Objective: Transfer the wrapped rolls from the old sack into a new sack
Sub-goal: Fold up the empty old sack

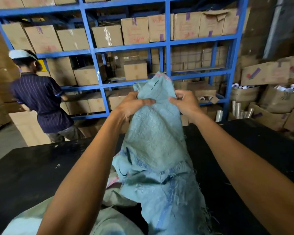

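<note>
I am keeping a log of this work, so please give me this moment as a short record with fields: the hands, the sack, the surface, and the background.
left hand: left hand grips bunched fabric at the upper end of the sack
right hand: right hand grips the same end, opposite side
sack: blue-green woven sack, held up, frayed lower edge hanging
second sack: paler sack lying below, near the camera
rolls: none visible
surface: black table
background: blue rack with cardboard boxes; another person standing at left, facing the rack

Black table (32, 175): teal woven sack (159, 192) standing on it, pale sack (115, 216) crumpled beside.
</note>
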The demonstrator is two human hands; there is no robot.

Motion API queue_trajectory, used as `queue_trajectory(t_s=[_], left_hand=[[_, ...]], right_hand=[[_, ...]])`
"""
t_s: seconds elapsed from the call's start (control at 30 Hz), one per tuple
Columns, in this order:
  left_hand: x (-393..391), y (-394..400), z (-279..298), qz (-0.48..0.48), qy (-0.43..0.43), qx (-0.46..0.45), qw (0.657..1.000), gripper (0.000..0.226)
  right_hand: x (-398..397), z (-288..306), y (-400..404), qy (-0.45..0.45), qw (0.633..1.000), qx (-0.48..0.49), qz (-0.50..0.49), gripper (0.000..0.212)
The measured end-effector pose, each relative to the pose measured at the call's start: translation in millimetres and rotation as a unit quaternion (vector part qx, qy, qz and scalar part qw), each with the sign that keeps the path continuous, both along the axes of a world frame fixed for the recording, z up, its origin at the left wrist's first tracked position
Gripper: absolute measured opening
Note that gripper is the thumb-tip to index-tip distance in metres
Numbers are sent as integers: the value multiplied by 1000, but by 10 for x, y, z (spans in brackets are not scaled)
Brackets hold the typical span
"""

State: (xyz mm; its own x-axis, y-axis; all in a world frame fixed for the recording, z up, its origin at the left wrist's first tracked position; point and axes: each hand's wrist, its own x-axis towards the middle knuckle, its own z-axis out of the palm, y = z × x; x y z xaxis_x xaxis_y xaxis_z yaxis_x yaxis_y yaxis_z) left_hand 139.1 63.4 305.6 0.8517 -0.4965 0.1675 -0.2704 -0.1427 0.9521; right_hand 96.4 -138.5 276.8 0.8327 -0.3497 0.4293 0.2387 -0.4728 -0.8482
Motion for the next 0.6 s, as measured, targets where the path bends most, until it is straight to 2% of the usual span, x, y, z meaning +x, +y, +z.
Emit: queue_trajectory(t_s=[0.07, 0.1, 0.13, 0.2, 0.23, 0.27, 0.33, 0.4, 0.43, 0.47, 0.5, 0.53, 0.57, 0.6], left_hand=[[18, -9, 54, 0, -15, 17, 1000, 21], [15, -37, 89, 4, -36, 23, 999, 20], [4, -78, 125, 12, -70, 35, 997, 19], [-31, -199, 219, 26, -147, 68, 986, 18], [-70, -270, 268, 26, -167, 81, 982, 16], [-114, -349, 320, 19, -177, 87, 980, 17], [-172, -468, 384, 11, -181, 83, 980, 22], [-158, -463, 403, 14, -177, 60, 982, 29], [-144, -430, 395, 6, -166, 60, 984, 32], [-127, -389, 374, -6, -155, 83, 984, 38], [-120, -339, 351, -7, -156, 128, 979, 53], [-111, -324, 322, 10, -176, 183, 967, 74], [-99, -308, 294, 35, -192, 215, 957, 92], [-74, -291, 239, 51, -193, 215, 956, 101]], right_hand=[[-14, -22, -47, 17, 999, 22, 42, 66], [-29, -34, -72, 24, 992, 46, 114, 81], [-77, -48, -58, 37, 978, 56, 199, 90], [-118, -119, 25, 67, 957, -17, 283, 102], [-106, -169, 75, 70, 956, -39, 283, 99], [-72, -211, 126, 64, 961, -28, 267, 84], [-7, -239, 178, 12, 979, 7, 206, 44], [52, -178, 126, -21, 992, -14, 125, 14], [79, -143, 64, -23, 994, -24, 106, 12], [102, -119, -2, -20, 995, -33, 95, 23], [129, -105, -44, -20, 996, -33, 78, 26], [129, -99, -91, -21, 998, -15, 57, 20], [168, -115, -145, -28, 999, 14, 28, 11], [203, -130, -195, -32, 998, 53, 1, 13]])
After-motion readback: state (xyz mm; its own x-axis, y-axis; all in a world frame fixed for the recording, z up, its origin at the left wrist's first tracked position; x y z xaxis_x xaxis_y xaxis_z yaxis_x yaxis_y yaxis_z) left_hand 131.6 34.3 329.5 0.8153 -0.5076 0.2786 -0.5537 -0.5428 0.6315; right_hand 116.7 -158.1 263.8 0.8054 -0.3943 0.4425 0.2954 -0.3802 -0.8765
